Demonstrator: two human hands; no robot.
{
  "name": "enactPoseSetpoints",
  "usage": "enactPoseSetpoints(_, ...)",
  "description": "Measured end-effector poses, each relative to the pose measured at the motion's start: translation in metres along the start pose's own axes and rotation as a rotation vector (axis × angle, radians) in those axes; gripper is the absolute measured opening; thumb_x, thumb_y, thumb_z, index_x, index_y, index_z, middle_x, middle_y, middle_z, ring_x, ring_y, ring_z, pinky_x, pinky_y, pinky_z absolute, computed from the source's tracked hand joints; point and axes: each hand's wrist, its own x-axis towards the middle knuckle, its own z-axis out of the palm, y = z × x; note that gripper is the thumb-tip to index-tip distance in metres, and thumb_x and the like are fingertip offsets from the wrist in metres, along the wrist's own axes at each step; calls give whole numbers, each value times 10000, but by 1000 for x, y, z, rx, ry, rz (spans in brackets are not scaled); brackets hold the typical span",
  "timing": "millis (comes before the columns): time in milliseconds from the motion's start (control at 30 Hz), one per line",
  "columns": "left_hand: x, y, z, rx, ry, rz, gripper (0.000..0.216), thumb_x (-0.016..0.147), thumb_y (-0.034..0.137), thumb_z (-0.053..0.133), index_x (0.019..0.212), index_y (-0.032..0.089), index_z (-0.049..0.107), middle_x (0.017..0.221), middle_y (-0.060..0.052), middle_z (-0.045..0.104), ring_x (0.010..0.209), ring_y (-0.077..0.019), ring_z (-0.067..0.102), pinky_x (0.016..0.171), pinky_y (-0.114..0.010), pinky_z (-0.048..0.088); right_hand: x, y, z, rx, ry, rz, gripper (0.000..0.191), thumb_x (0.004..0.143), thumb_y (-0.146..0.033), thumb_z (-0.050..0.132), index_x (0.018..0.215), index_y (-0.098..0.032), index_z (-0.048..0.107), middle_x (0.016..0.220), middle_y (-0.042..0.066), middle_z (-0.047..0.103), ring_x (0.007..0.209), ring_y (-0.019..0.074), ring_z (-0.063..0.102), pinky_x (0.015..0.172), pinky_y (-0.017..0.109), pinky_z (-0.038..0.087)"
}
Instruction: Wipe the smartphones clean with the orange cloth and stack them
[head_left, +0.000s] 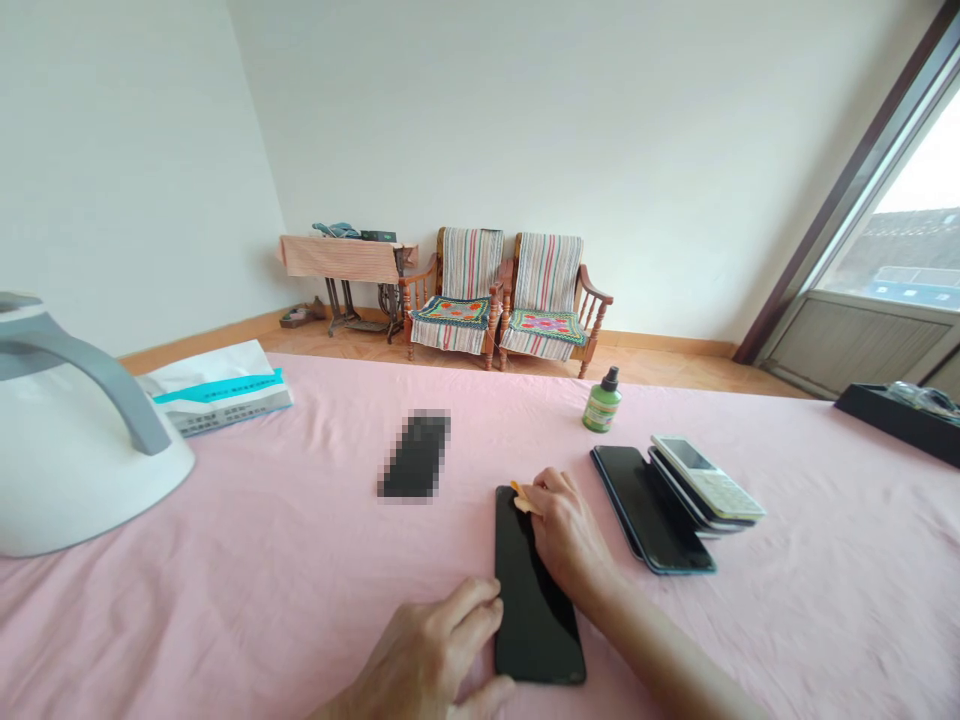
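Observation:
A black smartphone [534, 610] lies flat on the pink tablecloth [300, 570] in front of me. My left hand [431, 650] rests at its left edge, fingers and thumb closed on the phone's side. My right hand [564, 530] lies over the phone's upper right part, fingers pinched on a small orange cloth [523, 498] pressed to the screen.
To the right lie a dark phone [651, 508], another dark phone beneath a white keypad phone [709, 478], and a green bottle [602, 401]. A blurred dark phone [416, 455] lies ahead, a white appliance [67, 440] and tissue pack [217, 385] at left, a black tray [900, 415] far right.

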Motion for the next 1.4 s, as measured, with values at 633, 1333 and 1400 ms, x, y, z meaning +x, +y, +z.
enactPoseSetpoints(633,1,-3,0,-9,-20,42,465,647,107,689,1096,180,593,1141,-65,658,957,-220,681,814,-280,581,-28,10,-16,13,-12,33,246,811,-12,485,740,-173,657,787,54,550,763,185,527,677,279,391)
enactPoseSetpoints(1333,6,1,-10,-109,-120,-68,459,697,100,749,1131,170,617,1184,-85,633,1034,-237,641,899,-367,544,-76,-9,-31,181,-137,-24,414,757,62,399,970,-190,649,916,78,551,863,210,528,737,330,458)
enactPoseSetpoints(1400,8,1,-12,-159,-137,-86,435,699,92,750,1108,172,624,1178,-77,628,1050,-226,629,920,-356,526,-87,-10,-37,205,-168,-23,411,735,64,406,950,-193,644,922,79,550,875,214,533,730,329,462)
